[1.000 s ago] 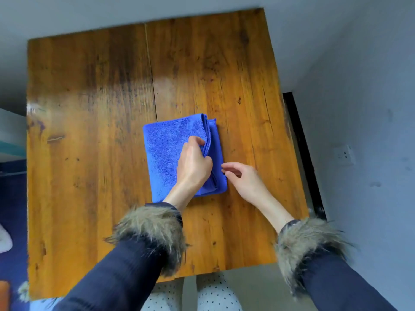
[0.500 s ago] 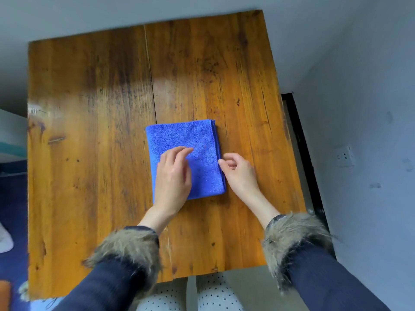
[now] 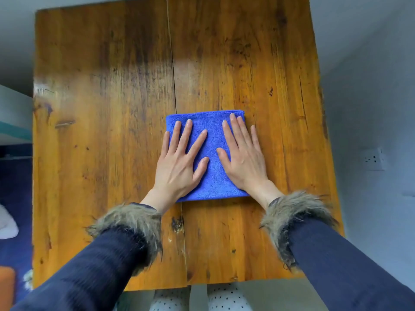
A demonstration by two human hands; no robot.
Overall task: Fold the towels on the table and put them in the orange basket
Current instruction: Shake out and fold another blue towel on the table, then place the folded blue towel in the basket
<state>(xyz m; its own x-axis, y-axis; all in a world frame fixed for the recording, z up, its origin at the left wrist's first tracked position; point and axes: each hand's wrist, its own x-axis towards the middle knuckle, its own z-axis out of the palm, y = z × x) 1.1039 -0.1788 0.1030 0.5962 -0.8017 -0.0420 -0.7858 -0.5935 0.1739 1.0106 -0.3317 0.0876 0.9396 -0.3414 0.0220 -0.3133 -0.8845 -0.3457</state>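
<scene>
Blue towel (image 3: 211,153) now folded flat on table (image 3: 101,131); left hand (image 3: 179,162) and right hand (image 3: 243,158) both flattened, fingers straight, pressing it; earlier right only touched the edge.

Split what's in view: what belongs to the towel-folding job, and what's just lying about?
Job:
- blue towel, folded, flat on the table
- left hand and right hand, both pressing flat on it
- wooden table
- orange thing at lower left edge, maybe the basket; cannot tell

Lying about:
- wall socket
- white item on the floor, left
</scene>
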